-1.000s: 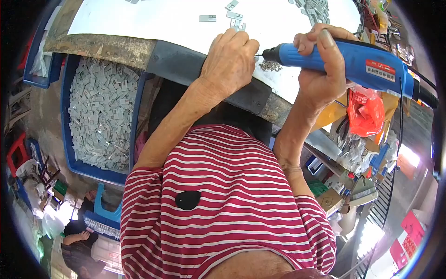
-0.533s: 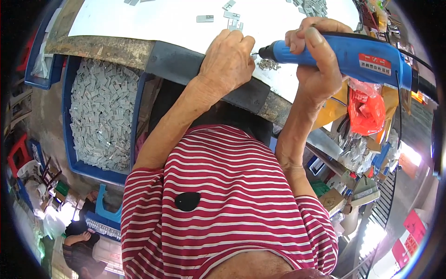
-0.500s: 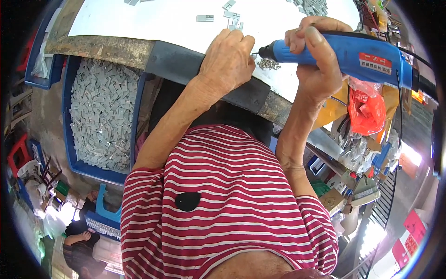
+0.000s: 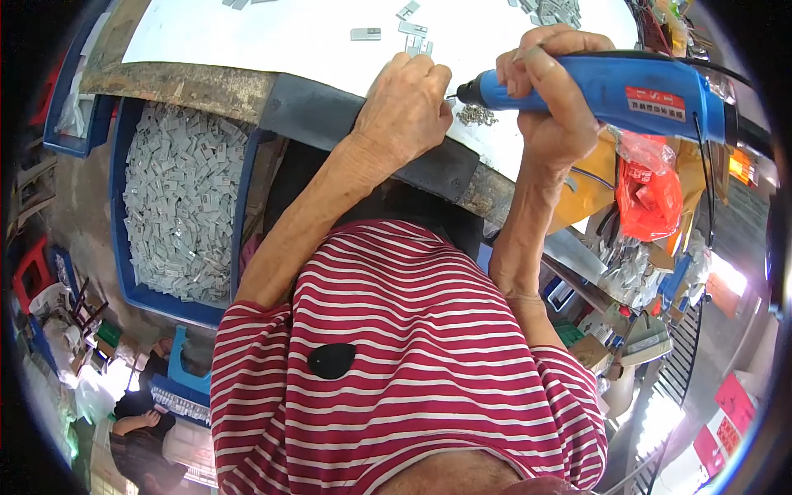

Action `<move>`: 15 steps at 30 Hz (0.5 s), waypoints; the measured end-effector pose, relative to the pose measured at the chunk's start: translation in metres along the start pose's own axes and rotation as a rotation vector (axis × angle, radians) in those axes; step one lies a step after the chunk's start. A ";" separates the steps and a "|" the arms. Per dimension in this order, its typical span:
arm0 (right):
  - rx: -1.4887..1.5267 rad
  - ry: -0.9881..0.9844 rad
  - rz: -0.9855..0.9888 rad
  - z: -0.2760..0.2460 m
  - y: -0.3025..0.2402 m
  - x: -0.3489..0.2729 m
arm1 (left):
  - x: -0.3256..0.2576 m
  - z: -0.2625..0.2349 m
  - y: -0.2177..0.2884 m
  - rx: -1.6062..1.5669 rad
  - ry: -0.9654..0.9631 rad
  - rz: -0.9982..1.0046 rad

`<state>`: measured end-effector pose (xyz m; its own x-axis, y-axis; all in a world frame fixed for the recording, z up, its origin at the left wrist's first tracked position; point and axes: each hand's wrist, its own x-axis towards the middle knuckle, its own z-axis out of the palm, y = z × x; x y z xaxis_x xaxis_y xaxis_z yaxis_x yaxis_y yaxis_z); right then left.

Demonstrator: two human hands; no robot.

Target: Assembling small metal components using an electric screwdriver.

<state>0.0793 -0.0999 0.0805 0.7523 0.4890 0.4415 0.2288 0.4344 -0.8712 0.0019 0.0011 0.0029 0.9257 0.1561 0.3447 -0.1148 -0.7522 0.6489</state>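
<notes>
My right hand (image 4: 551, 97) grips a blue electric screwdriver (image 4: 627, 89), held level with its black tip pointing left. The tip meets the fingertips of my left hand (image 4: 406, 106), which pinch something small at the near edge of the white worktable (image 4: 272, 37); what they pinch is hidden. A little heap of small screws (image 4: 476, 115) lies just under the tool's tip. Several small grey metal pieces (image 4: 410, 29) lie on the white surface beyond my left hand.
A blue crate (image 4: 183, 198) full of grey metal pieces stands on the floor at the left. A red plastic bag (image 4: 649, 191) and cluttered shelves (image 4: 635, 272) are at the right. Another person (image 4: 136, 421) sits low at the left. A red stool (image 4: 31, 271) stands at the far left.
The screwdriver has dipped slightly and its tip has closed in on my left fingertips. Both hands stay at the table's near edge.
</notes>
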 end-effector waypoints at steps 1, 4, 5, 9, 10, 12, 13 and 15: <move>-0.001 -0.002 -0.002 0.000 -0.001 0.000 | 0.000 0.000 0.000 -0.009 0.007 0.000; 0.002 -0.108 0.026 -0.003 0.000 0.002 | -0.001 0.001 -0.001 -0.015 0.020 0.005; 0.001 -0.108 0.021 -0.005 0.000 0.001 | -0.001 0.002 -0.001 -0.013 0.024 0.004; -0.002 -0.123 0.006 -0.004 -0.003 -0.004 | -0.002 0.002 -0.001 -0.013 0.039 0.008; -0.008 -0.109 -0.008 -0.003 -0.004 -0.006 | -0.002 0.002 -0.002 -0.015 0.047 0.020; -0.027 -0.099 -0.025 -0.004 -0.008 -0.010 | -0.002 0.001 0.000 -0.018 0.050 0.042; -0.110 -0.111 -0.035 -0.006 -0.013 -0.012 | 0.000 0.001 0.002 -0.014 0.042 0.040; -0.021 -0.053 -0.064 -0.006 -0.011 -0.014 | 0.000 0.000 0.003 -0.002 0.033 0.037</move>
<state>0.0703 -0.1164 0.0829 0.7021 0.5004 0.5067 0.2889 0.4502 -0.8449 0.0013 -0.0014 0.0051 0.9082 0.1496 0.3908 -0.1492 -0.7568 0.6364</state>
